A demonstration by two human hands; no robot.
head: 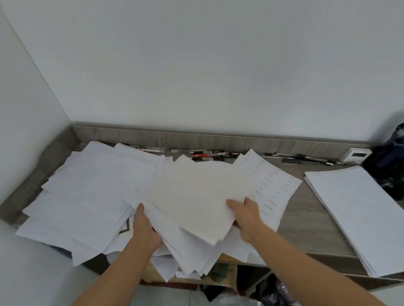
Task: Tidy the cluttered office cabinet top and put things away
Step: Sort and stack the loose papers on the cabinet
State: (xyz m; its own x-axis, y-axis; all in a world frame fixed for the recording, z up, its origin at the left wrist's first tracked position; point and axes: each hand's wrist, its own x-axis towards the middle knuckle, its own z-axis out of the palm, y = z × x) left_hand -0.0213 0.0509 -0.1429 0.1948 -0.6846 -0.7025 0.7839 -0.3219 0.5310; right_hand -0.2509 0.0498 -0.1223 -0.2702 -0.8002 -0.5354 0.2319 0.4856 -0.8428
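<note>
A fanned bundle of white and cream paper sheets [189, 194] lies over the middle of the grey wood cabinet top [310, 221]. My left hand [144, 225] grips the bundle's near left edge, thumb on top. My right hand [244, 214] grips its right side, thumb on the cream sheet, fingers hidden beneath. A printed sheet [269, 187] sticks out to the right. More loose white sheets [87, 193] spread messily over the left end and hang over the front edge.
A squared stack of white paper [362, 214] lies at the right. Several pens and markers [219, 155] line the back ledge. A small white device [355, 154] and a dark blue bottle [399, 150] stand at the far right. Open shelves with dark items sit below.
</note>
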